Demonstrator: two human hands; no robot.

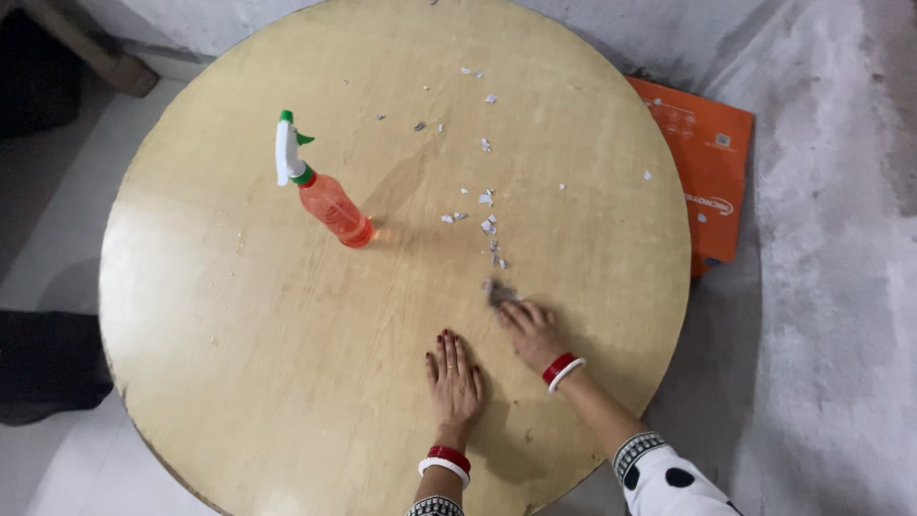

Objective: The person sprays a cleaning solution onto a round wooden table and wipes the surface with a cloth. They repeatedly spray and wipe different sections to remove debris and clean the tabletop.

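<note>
My left hand [454, 377] lies flat on the round wooden table [239, 315], palm down, fingers slightly apart, holding nothing. My right hand [528, 332] rests on the table a little further out, fingers bent over a blurred grey scrap [498, 291] at its fingertips; whether it grips the scrap I cannot tell. Several small white and grey paper bits [488, 225] trail away from the right hand toward the far side. An orange spray bottle [330, 203] with a white and green trigger head stands upright left of the trail, well away from both hands.
An orange cardboard box [712, 172] lies on the floor beyond the table's right edge. A grey rough wall or floor area [831, 287] fills the right side. A dark object [43, 368] sits at the left by the table's edge.
</note>
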